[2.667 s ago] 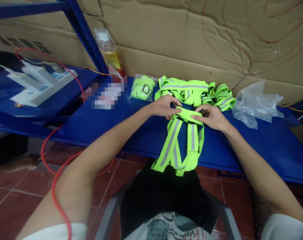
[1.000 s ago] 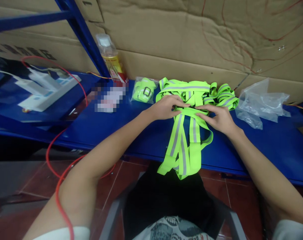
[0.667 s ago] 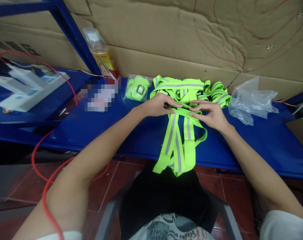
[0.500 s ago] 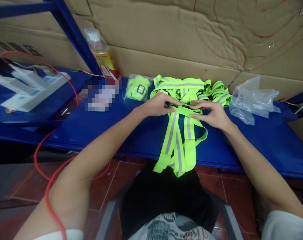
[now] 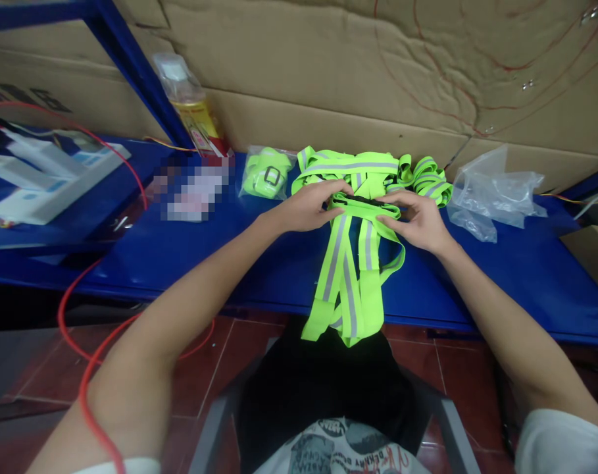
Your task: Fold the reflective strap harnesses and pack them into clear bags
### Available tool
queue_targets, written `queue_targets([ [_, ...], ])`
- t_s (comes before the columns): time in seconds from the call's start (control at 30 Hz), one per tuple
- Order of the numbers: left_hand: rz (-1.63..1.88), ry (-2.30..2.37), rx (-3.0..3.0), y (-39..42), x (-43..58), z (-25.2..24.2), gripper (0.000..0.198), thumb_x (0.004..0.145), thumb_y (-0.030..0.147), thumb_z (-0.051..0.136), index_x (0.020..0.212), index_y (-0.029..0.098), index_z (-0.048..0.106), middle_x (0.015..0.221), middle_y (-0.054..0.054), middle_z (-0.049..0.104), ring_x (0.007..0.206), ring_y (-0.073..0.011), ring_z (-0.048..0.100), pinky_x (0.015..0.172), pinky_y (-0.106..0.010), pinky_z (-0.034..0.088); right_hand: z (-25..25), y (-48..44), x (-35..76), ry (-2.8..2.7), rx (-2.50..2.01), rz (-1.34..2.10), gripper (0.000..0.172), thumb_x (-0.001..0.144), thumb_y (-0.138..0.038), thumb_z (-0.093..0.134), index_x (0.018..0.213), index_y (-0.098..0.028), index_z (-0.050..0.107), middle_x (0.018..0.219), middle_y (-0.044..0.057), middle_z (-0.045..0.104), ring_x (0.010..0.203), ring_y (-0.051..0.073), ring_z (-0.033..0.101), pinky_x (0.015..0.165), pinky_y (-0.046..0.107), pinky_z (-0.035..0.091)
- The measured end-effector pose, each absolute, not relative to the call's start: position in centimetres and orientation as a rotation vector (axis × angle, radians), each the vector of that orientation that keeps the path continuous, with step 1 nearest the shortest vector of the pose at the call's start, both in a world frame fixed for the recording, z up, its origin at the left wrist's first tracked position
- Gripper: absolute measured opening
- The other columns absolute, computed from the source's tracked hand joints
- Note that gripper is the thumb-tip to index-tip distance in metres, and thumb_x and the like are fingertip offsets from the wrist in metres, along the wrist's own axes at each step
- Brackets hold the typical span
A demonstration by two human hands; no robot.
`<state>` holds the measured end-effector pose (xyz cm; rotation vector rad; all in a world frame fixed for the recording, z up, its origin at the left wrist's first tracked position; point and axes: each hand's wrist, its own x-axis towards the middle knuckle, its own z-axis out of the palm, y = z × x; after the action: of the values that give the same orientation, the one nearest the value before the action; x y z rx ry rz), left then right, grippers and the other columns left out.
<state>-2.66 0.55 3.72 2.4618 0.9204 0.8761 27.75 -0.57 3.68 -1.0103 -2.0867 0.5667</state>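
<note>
A neon-yellow reflective strap [image 5: 348,276] with grey stripes hangs in long loops over the front edge of the blue table. Its upper part is folded into a flat bundle, pinched at the left end by my left hand [image 5: 314,205]. At the bundle's right end, my right hand [image 5: 420,218] grips it between thumb and fingers. A dark strip shows along the top of the fold. Just behind both hands lies a heap of more reflective straps [image 5: 350,164], with a coiled strap [image 5: 431,179] at its right.
Left of the heap sits a bagged strap [image 5: 266,172] with a black buckle. A bottle [image 5: 193,108] stands behind a blurred patch. Clear plastic bags [image 5: 496,191] lie right. A white power strip [image 5: 56,181] and a red cable [image 5: 84,388] are at left; cardboard [image 5: 299,72] backs the blue table [image 5: 259,263].
Both hands keep their hold on the folded strap, with the right fingers shifted slightly at its end. More of the bundle's dark strip shows. The whole view has shifted a little.
</note>
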Motion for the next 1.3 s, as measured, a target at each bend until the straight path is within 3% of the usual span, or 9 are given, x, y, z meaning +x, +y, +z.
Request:
queue_targets([
  [0.23,0.914,0.79,2.454,1.0,-2.5,2.9,0.015,0.088,0.022,0.077,0.102,0.023,0.082,0.111,-0.008,0.077,0.098,-0.02,0.072,0.079,-0.03,0.059,3.7,-0.6,27.7,-2.206,-0.884,0.657,0.029,0.085,-0.054,0.089,0.089,-0.027,0.08,0.132,0.011,0.077,0.121,0.034,0.074,0.108,0.054,0.059],
  [0.4,0.854,0.839,2.489,1.8,-2.8,2.4,0.02,0.083,0.02,0.083,0.1,0.028,0.089,0.121,-0.006,0.08,0.102,-0.0219,0.076,0.094,-0.039,0.06,3.7,-0.1,28.5,-2.243,-0.938,0.767,0.029,0.084,-0.058,0.091,0.096,-0.031,0.088,0.116,0.007,0.084,0.128,0.034,0.074,0.113,0.054,0.056],
  [0.5,0.745,0.846,2.482,1.9,-3.3,2.8,0.025,0.085,0.021,0.082,0.106,0.031,0.09,0.128,-0.006,0.08,0.109,-0.0219,0.077,0.1,-0.039,0.06,3.7,0.1,28.8,-2.203,-0.979,0.836,0.038,0.085,-0.062,0.089,0.107,-0.031,0.088,0.112,0.006,0.085,0.121,0.032,0.076,0.102,0.048,0.062],
  [0.67,0.573,0.802,2.544,1.2,-4.2,3.8,0.032,0.086,0.028,0.082,0.117,0.035,0.088,0.132,-0.004,0.08,0.114,-0.0209,0.078,0.103,-0.035,0.059,3.3,0.5,28.6,-2.135,-1.079,0.809,0.085,0.065,-0.071,0.098,0.135,-0.025,0.079,0.112,0.01,0.081,0.097,0.029,0.076,0.078,0.04,0.063],
  [0.77,0.576,0.809,2.553,0.8,-4.1,3.9,0.024,0.089,0.039,0.082,0.112,0.034,0.089,0.127,-0.005,0.082,0.113,-0.022,0.077,0.104,-0.037,0.057,3.4,0.4,28.6,-2.213,-1.191,0.733,0.081,0.066,-0.075,0.095,0.124,-0.02,0.084,0.086,0.005,0.076,0.071,0.021,0.064,0.064,0.036,0.053],
  [0.9,0.689,0.806,2.507,0.7,-3.4,3.7,0.023,0.089,0.033,0.08,0.11,0.027,0.086,0.118,-0.007,0.081,0.107,-0.0229,0.075,0.097,-0.038,0.056,4.0,0.0,28.4,-2.301,-1.22,0.825,0.064,0.073,-0.073,0.091,0.107,-0.019,0.084,0.071,0.0,0.063,0.061,0.015,0.05,0.055,0.031,0.039],
  [1.0,0.752,0.764,2.468,0.8,-3.1,3.4,0.047,0.083,0.026,0.082,0.129,0.021,0.074,0.129,-0.01,0.076,0.116,-0.0261,0.07,0.099,-0.039,0.055,4.1,-0.4,28.1,-2.352,-1.182,0.74,0.055,0.077,-0.07,0.088,0.098,-0.02,0.078,0.078,0.002,0.066,0.068,0.018,0.053,0.06,0.033,0.04],
  [1.1,0.824,0.79,2.446,0.9,-2.9,2.9,0.07,0.078,0.019,0.081,0.146,0.019,0.062,0.142,-0.015,0.067,0.126,-0.0295,0.066,0.105,-0.043,0.055,3.8,-0.7,27.7,-2.317,-1.178,0.627,0.057,0.076,-0.062,0.092,0.111,-0.021,0.071,0.093,0.005,0.07,0.075,0.023,0.059,0.065,0.035,0.044],
  [1.3,0.961,0.841,2.391,1.7,-2.6,1.5,0.054,0.077,0.015,0.079,0.13,0.02,0.075,0.133,-0.014,0.068,0.115,-0.0265,0.068,0.09,-0.037,0.061,3.1,-1.0,26.9,-1.984,-1.168,1.109,0.072,0.066,-0.052,0.103,0.117,-0.028,0.057,0.081,-0.002,0.069,0.057,0.021,0.06,0.052,0.035,0.046],
])
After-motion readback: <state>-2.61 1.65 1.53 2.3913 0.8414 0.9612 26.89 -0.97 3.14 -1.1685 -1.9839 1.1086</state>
